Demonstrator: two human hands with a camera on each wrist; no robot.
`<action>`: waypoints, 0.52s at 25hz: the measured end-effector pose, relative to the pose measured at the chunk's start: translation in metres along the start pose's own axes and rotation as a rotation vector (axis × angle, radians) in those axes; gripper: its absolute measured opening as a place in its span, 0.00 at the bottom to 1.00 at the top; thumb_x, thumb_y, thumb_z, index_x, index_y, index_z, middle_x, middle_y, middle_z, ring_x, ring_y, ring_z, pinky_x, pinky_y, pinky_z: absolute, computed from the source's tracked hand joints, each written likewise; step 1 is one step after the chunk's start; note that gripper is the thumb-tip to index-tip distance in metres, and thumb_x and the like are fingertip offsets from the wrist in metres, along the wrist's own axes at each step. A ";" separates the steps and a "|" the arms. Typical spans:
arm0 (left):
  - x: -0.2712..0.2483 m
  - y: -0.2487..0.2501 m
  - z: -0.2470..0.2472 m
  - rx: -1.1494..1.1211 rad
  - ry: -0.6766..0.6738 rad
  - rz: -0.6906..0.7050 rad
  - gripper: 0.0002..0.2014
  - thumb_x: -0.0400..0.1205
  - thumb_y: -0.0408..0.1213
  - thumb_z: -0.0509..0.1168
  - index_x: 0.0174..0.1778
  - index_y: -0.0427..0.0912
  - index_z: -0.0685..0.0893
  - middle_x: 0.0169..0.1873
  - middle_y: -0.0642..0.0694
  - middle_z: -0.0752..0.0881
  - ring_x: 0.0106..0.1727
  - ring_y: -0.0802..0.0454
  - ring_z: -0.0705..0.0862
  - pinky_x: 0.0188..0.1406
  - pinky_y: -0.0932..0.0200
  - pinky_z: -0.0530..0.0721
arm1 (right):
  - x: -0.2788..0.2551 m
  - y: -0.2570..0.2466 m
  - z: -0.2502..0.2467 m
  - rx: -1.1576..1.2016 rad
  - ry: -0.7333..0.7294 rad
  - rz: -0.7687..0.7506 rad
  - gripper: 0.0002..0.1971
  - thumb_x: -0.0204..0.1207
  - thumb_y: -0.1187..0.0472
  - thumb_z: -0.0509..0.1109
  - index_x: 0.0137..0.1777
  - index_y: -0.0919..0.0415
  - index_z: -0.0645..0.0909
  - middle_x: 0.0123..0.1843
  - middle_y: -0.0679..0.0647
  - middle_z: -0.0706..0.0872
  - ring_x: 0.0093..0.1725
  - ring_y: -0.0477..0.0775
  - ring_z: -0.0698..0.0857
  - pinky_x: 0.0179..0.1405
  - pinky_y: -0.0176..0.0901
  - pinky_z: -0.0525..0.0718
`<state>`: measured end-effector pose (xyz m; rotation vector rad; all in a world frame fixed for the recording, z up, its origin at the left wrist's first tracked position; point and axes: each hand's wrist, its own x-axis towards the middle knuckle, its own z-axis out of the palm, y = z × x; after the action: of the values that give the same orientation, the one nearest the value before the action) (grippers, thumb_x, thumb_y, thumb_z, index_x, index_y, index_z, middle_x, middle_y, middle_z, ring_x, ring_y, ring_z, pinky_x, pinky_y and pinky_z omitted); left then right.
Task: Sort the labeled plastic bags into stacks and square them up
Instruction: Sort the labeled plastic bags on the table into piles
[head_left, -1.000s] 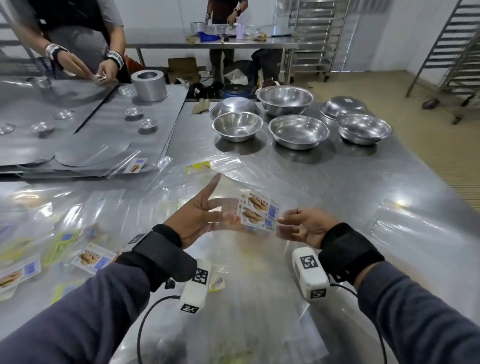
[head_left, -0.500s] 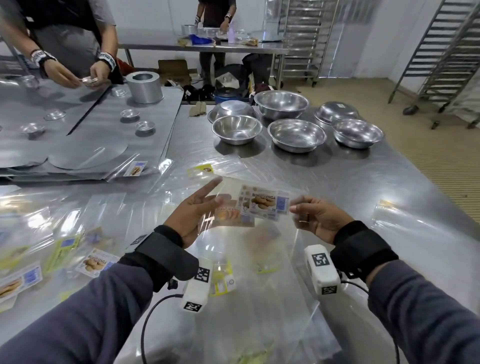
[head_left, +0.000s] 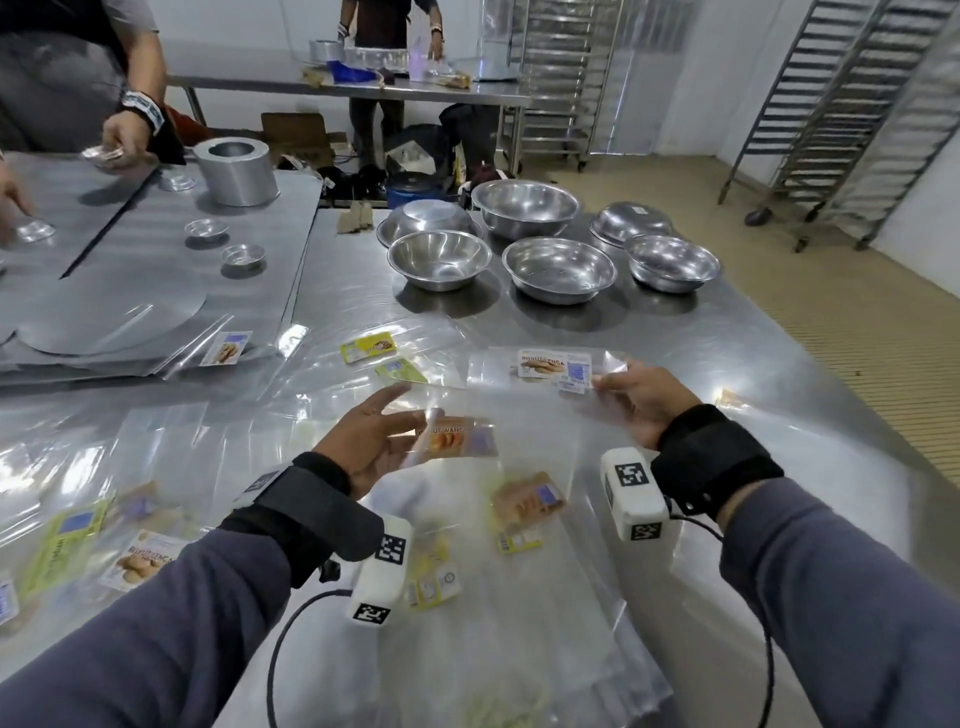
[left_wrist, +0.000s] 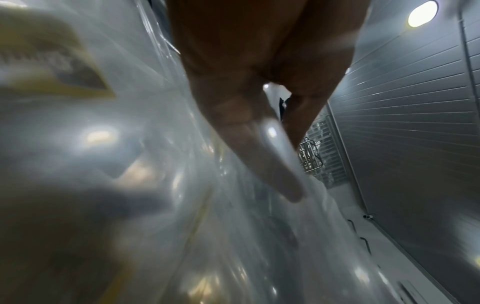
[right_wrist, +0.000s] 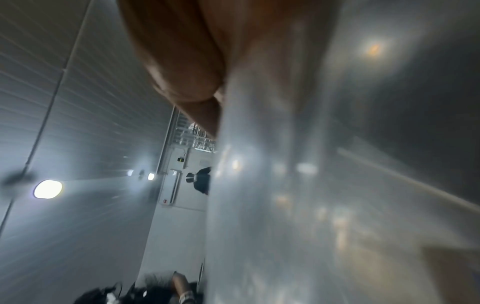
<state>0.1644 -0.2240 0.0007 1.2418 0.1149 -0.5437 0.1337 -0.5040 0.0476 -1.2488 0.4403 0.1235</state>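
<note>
You are early in the sort, as far as these views let me judge. Your right hand (head_left: 644, 400) pinches the near edge of a thin bundle of clear bags with white-and-blue labels (head_left: 553, 369), held out over the steel table (head_left: 779, 374); two labels show fanned at that corner, so at least two bags, not yet squared. Your left hand (head_left: 371, 441) has its fingers spread and straight, with film lying across the palm side beside an orange-labeled bag (head_left: 457, 441); whether the thumb grips that film I cannot tell (the left wrist view shows plastic draped along one finger (left_wrist: 272, 164), nothing more).

What is left looks like most of the job. Loose labeled bags lie scattered and overlapping on the table: counting labels, I see about four yellow ones (head_left: 369, 348), one more orange one (head_left: 530, 501) near your right wrist, and at least three more white-and-blue ones, among them one (head_left: 226, 348) by the grey sheets at left. Clear film overlaps so heavily that an exact bag count is not possible.

Beyond them stand six steel bowls (head_left: 558, 270), two of them upside down.
</note>
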 end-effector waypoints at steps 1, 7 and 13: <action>0.004 0.001 0.001 0.013 0.010 -0.012 0.29 0.81 0.22 0.61 0.77 0.46 0.67 0.43 0.43 0.91 0.35 0.50 0.89 0.32 0.59 0.87 | 0.010 -0.008 -0.006 0.042 0.063 0.021 0.16 0.81 0.77 0.53 0.66 0.71 0.73 0.45 0.64 0.89 0.36 0.54 0.91 0.35 0.42 0.90; 0.018 0.021 0.039 0.053 0.022 0.000 0.27 0.82 0.21 0.58 0.73 0.50 0.68 0.42 0.43 0.88 0.23 0.57 0.85 0.15 0.68 0.79 | 0.058 -0.087 -0.036 0.094 0.181 -0.312 0.17 0.79 0.76 0.60 0.66 0.66 0.74 0.62 0.64 0.85 0.48 0.59 0.88 0.50 0.52 0.87; 0.028 0.013 0.052 0.104 0.034 0.016 0.30 0.80 0.23 0.61 0.76 0.52 0.69 0.46 0.46 0.87 0.26 0.56 0.87 0.23 0.63 0.85 | 0.089 -0.031 -0.092 -0.017 0.500 -0.268 0.19 0.74 0.78 0.63 0.66 0.70 0.72 0.52 0.63 0.79 0.48 0.63 0.81 0.36 0.50 0.84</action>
<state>0.1840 -0.2783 0.0195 1.3520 0.1063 -0.5204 0.2018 -0.6133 0.0181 -1.3415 0.6956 -0.4218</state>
